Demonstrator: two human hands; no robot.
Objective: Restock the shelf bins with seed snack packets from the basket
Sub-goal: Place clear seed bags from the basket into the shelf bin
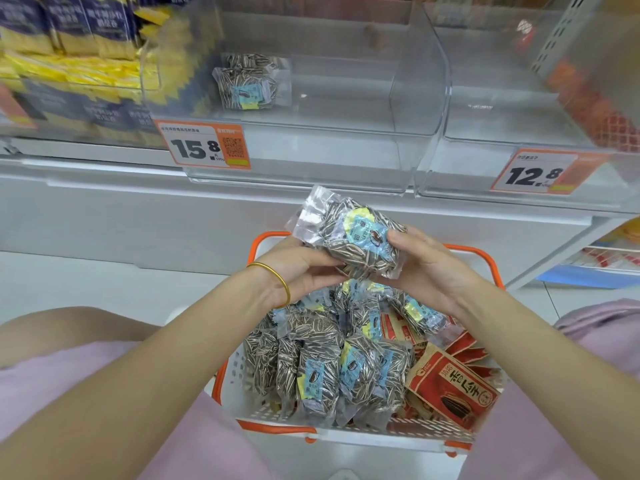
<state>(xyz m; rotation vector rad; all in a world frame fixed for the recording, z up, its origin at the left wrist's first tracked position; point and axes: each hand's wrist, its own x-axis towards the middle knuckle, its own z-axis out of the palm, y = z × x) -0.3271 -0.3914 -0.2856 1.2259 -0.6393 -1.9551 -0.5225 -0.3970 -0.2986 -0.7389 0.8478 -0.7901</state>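
Now left hand [300,269] and right hand [427,268] grip one seed packet [349,239] over the basket [273,427]; best set it label-up in the far 15.8 bin [329,157].

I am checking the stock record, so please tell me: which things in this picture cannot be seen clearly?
Head view only:
- Basket: its lower layers are hidden by the top packets, so no count.
- Yellow bags at upper left: blurred, print unreadable.
- Price tag: small print too small.
- Orange thing at the right edge: blurred and cut off.
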